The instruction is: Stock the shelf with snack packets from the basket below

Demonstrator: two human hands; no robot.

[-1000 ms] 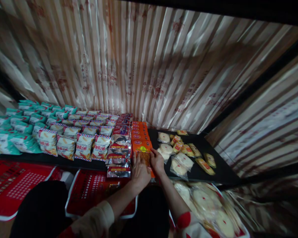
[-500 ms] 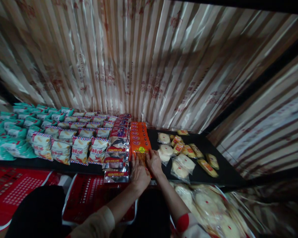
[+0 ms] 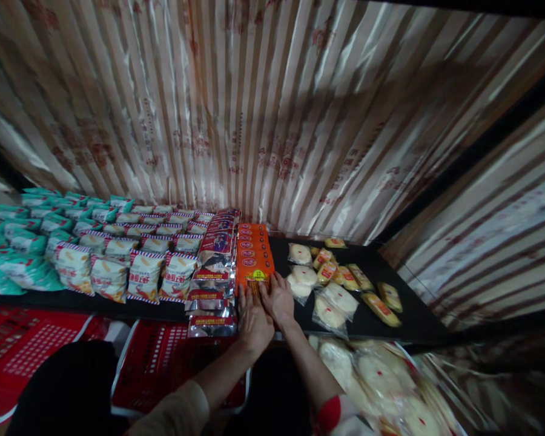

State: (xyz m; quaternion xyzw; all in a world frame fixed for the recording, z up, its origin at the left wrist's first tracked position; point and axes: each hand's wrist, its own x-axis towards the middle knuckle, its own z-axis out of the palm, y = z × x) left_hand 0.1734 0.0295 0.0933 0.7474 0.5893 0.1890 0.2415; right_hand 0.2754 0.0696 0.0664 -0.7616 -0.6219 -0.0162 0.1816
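Here's the orange packet point(image 3: 254, 257), its near end lost beneath the left hand point(image 3: 255, 321) and the right hand point(image 3: 279, 301); whether the fingers pinch or merely press, the view won't show! Out left, the teal bags point(image 3: 27, 271) run off the frame's edge, and so does the red basket point(image 3: 31, 348) below, part of it masked by a dark knee point(image 3: 68, 390). The middle basket point(image 3: 149, 369)? Partly covered by the left forearm point(image 3: 222, 372). The bottom edge slices both sleeves point(image 3: 177, 409) and the lower pile of round white packets point(image 3: 379, 372). Up top, the foil backdrop's point(image 3: 209, 91) red lettering is too small and blurred to read.
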